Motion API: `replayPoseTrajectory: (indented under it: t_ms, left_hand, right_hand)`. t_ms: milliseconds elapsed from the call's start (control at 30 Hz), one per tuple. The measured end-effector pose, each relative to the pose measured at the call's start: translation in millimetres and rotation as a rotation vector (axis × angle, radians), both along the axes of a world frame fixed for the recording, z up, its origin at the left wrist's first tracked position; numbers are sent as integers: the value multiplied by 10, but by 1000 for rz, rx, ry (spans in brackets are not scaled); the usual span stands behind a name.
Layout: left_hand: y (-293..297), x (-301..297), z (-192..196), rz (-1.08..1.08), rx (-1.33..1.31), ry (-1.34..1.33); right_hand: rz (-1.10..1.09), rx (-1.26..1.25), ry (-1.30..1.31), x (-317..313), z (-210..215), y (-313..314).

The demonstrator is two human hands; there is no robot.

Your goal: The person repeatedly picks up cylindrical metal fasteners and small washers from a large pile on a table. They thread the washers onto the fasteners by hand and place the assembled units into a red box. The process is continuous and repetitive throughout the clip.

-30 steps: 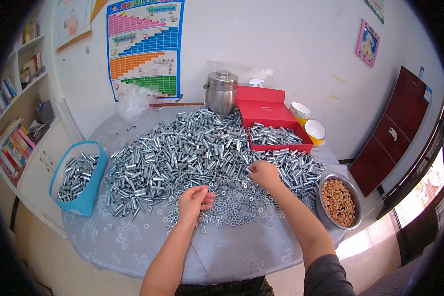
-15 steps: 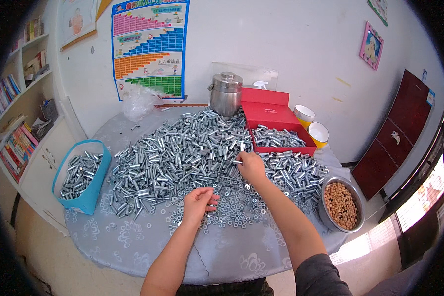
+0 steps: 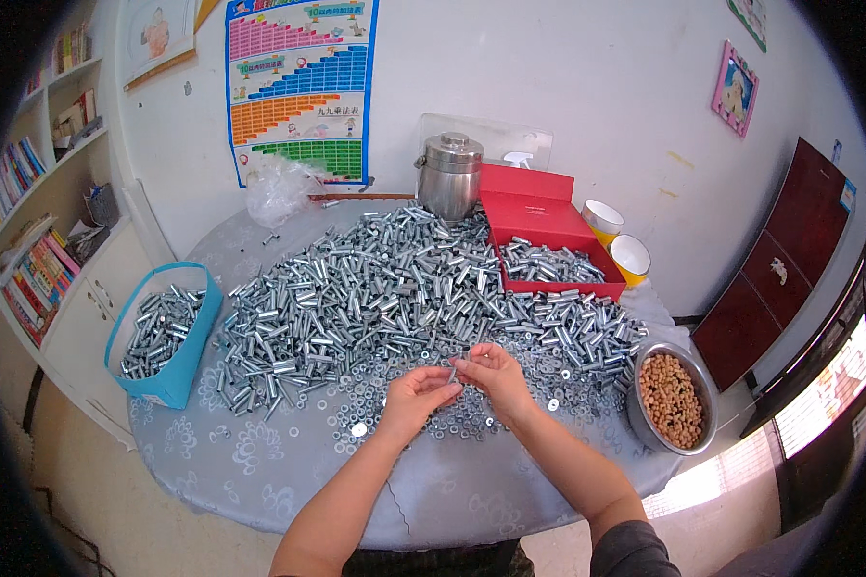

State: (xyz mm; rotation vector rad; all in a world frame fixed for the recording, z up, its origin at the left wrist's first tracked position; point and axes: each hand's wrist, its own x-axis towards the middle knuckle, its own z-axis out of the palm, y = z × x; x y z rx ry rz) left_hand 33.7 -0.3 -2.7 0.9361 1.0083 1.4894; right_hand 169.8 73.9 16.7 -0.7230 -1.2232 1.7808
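**Joining a small metal piece between both hands**

I see the left hand (image 3: 416, 396) and the right hand (image 3: 491, 370) meeting over the round table (image 3: 260, 462), just above the scattered flat washers (image 3: 356, 428). Both hands are closed in a pinch on one small metal sleeve piece (image 3: 453, 371), held between the fingertips; whether a washer is already on it I cannot tell, it is too small.

To do this step well, I think the piece must stay low over the table, so that a dropped part falls back among the washers and not to the floor. The fingertips should hold the sleeve near its end and keep it straight (a tilted one may jam).

The big pile of sleeves (image 3: 375, 279) lies just behind the hands, within easy reach. The blue basket (image 3: 178, 370) with more sleeves stands at the left edge, the red box (image 3: 539, 216) behind at the right.
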Motion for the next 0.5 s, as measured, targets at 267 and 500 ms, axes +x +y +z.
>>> replayPoseTrajectory:
  t_ms: [267, 500]
  left_hand:
    - [38, -85, -45, 152, -23, -37]
    - [14, -68, -36, 112, -56, 62]
  right_hand:
    - [-154, -55, -26, 168, -116, 18]
    - [-87, -28, -1, 259, -15, 33]
